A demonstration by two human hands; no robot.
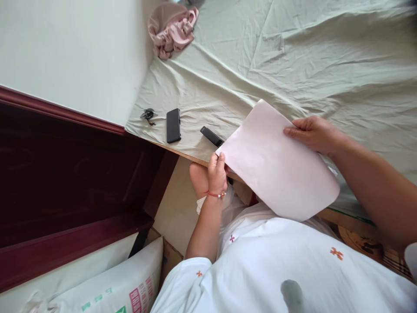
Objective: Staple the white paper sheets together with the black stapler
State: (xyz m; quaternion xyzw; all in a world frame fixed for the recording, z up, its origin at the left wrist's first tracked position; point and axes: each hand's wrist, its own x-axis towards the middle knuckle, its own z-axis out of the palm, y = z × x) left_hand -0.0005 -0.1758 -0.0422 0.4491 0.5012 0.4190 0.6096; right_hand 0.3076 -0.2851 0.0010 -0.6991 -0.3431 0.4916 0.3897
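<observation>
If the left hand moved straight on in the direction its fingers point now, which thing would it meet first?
Probably the small black object lying on the green sheet. The left hand grips the corner of the pink paper, fingers pointing up the picture towards it. Depth is unclear.

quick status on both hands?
Left hand: closed, pinching the pink paper sheet at its corner.
Right hand: closed on the sheet's far edge.
</observation>
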